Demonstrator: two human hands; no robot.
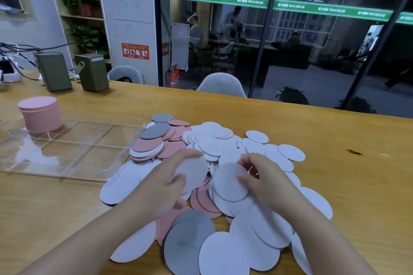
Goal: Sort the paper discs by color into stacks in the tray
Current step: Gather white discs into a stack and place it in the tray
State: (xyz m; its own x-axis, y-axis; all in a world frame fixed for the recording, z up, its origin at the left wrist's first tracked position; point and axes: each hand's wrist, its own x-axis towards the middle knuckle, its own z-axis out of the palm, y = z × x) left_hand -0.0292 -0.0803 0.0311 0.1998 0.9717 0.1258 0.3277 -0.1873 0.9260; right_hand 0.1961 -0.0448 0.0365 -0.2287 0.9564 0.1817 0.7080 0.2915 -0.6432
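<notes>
Dozens of paper discs in white, pink and grey lie in a loose, overlapping heap on the wooden table, spreading from the middle of the view toward its near edge. Both bare hands are down in the heap. The left hand has its fingers curled over the far edge of a white disc and its thumb against the near side, so it grips that disc. The right hand pinches another white disc by its right rim, thumb on the upper face and the other fingers bent above it (whether they touch the disc cannot be told). The two held discs sit just beside each other, with pink discs showing beneath and between them. Large grey discs lie nearest the viewer, between the forearms, and two more grey ones rest on a pink cluster at the far left of the heap. To the left of the heap stands a clear tray with dividers, its right wall touching the discs. A tall stack of pink discs stands in the tray's far left compartment. Farther back on the table are two olive-green boxes with cables behind them.
</notes>
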